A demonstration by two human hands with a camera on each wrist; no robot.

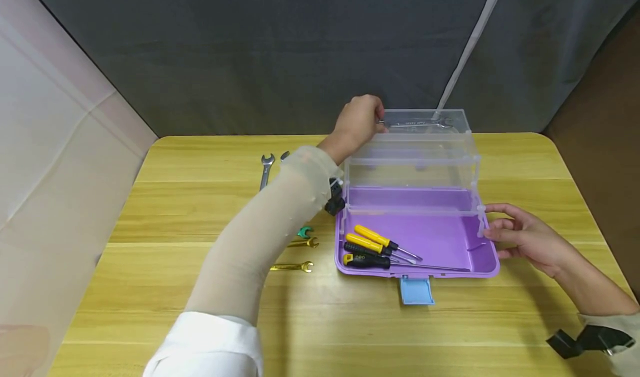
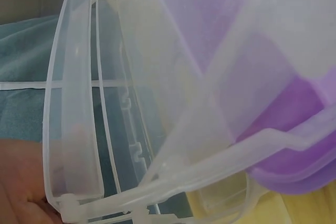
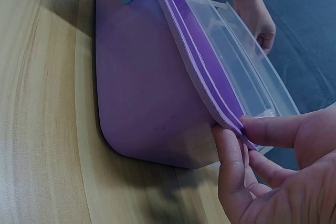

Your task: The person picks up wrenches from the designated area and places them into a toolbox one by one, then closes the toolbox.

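A purple toolbox (image 1: 417, 274) stands with its clear trays (image 1: 410, 171) raised toward the back. At the top tray, my left hand (image 1: 356, 119) pinches one end of a silver wrench (image 1: 420, 124), whose other end reaches right along the tray. My right hand (image 1: 530, 241) grips the box's right rim between thumb and fingers, clearly seen in the right wrist view. Several screwdrivers, two with yellow handles (image 1: 372, 235) and one black and yellow (image 1: 367, 261), lie in the box's front. In the left wrist view, the clear plastic hides most of the left hand (image 2: 23, 182).
Left of the box, partly under my left forearm, lie a silver wrench (image 1: 266, 170), a green wrench (image 1: 304, 232) and gold wrenches (image 1: 292, 267). A blue latch (image 1: 417, 291) hangs off the box's front. A dark curtain (image 1: 250, 55) rises behind the wooden table (image 1: 165, 199).
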